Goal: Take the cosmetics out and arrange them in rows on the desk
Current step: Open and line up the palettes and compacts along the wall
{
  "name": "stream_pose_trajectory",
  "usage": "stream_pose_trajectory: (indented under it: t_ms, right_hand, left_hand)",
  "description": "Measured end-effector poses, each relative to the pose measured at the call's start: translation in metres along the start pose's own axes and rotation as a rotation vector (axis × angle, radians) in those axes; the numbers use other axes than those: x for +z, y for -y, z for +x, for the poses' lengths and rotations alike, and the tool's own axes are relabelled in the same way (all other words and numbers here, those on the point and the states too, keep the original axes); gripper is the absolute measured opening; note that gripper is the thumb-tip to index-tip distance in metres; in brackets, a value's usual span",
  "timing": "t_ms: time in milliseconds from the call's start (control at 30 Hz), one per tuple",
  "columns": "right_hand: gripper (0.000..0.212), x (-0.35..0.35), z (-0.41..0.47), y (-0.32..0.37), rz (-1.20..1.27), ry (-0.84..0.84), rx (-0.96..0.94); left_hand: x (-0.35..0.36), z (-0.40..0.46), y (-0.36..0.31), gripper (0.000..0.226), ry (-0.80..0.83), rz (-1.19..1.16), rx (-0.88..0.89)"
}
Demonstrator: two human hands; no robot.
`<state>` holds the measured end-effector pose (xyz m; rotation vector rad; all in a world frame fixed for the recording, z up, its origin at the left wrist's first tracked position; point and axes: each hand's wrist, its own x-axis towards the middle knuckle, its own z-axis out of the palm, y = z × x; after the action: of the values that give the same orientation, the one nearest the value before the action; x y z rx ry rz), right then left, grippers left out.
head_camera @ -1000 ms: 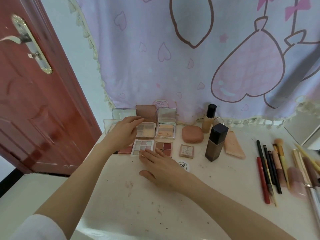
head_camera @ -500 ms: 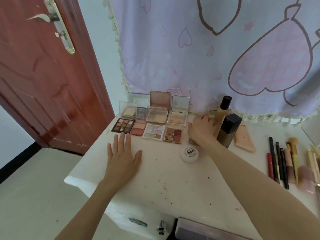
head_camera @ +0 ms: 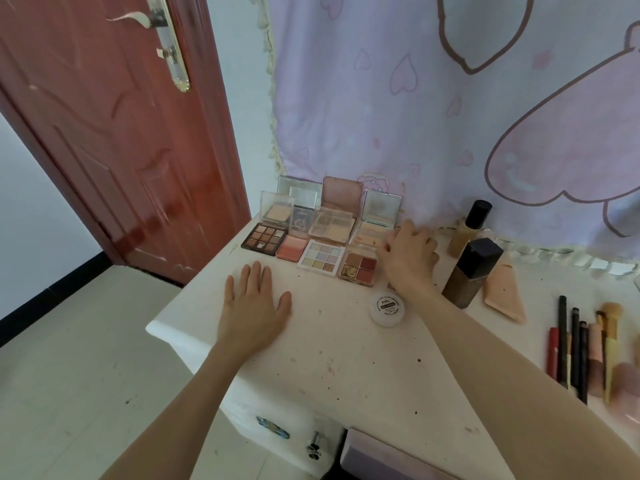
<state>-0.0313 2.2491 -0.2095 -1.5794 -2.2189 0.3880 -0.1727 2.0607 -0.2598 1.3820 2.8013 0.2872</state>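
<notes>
Two rows of eyeshadow palettes (head_camera: 322, 255) lie just left of the right grip (head_camera: 408, 258), curled on something I cannot make out; left grip (head_camera: 254, 306) rests flat on the counter (head_camera: 346, 358); next, probably, seat that piece beside them.

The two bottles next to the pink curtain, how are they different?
The dark bottle is square-sided with a blocky black cap; the tan bottle looks rounder, with a small round black cap. The dark bottle's body is nearly black-brown, the tan bottle's is yellowish. The dark bottle stands nearer the camera and looks bigger; the tan bottle stands behind it by the curtain. Both stand upright on the desk, and neither hand touches them.
</notes>
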Motion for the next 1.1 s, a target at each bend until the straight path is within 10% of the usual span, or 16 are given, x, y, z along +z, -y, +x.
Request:
stream_pose_trajectory:
  t_ms: [200, 433, 633, 1100]
  right_hand:
    - [0.054, -0.018, -0.048, 0.022, 0.538, -0.053, -0.148]
    - [0.052, -0.031, -0.088, 0.036, 1.329, 0.599, 0.006]
    - [0.031, -0.028, -0.108, 0.05, 1.407, 0.839, 0.076]
    - [0.019, -0.043, -0.121, 0.04, 1.598, 0.83, 0.2]
  left_hand:
    - [-0.002, 0.0, 0.0, 0.062, -0.024, -0.068, 0.01]
    - [-0.025, -0.022, -0.002, 0.075, -0.184, -0.675, 0.158]
    - [-0.049, -0.036, -0.016, 0.096, -0.175, -0.754, 0.32]
    - [-0.087, -0.044, -0.021, 0.066, -0.107, -1.143, 0.321]
